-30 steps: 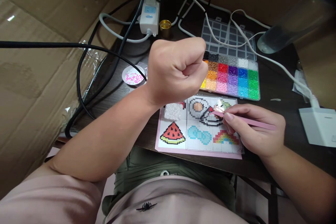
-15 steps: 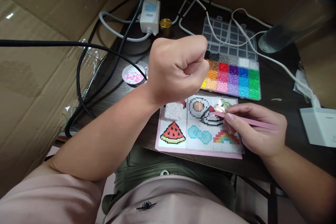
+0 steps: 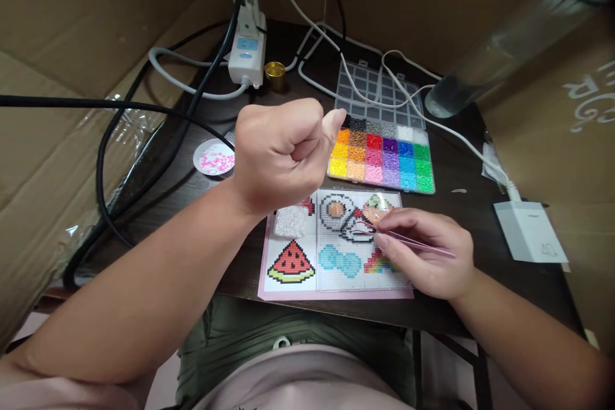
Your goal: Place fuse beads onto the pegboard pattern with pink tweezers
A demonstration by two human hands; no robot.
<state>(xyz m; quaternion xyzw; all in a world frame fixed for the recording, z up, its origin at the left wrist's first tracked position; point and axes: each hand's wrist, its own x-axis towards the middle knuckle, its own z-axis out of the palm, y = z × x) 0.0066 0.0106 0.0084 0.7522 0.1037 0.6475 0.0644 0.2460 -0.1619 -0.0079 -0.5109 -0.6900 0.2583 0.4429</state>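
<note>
My left hand point(image 3: 286, 154) is raised as a fist above the pegboard's upper left, its thumb partly lifted; nothing shows inside it. My right hand point(image 3: 425, 253) pinches pink tweezers point(image 3: 416, 243), their tips over the black-outlined figure on the clear pegboard point(image 3: 336, 282). Printed patterns show around and beneath the board, among them a watermelon slice point(image 3: 291, 262), an egg, a blue bow and a rainbow. A small square container of white beads point(image 3: 289, 223) rests at the upper left of the sheet. Whether the tips hold a bead is too small to tell.
Behind the board lies an open bead box point(image 3: 382, 157) with many colours. A white dish point(image 3: 214, 157) of pink and white beads stands left. Around are a gold cup point(image 3: 275, 75), a power strip point(image 3: 247, 54), cables, a white adapter point(image 3: 528, 230) and a clear cylinder point(image 3: 480, 64).
The whole view has shifted, with the table things now lower and further left. My left thumb has lifted away from the fist. The tweezers stay in my right hand, near the same figure.
</note>
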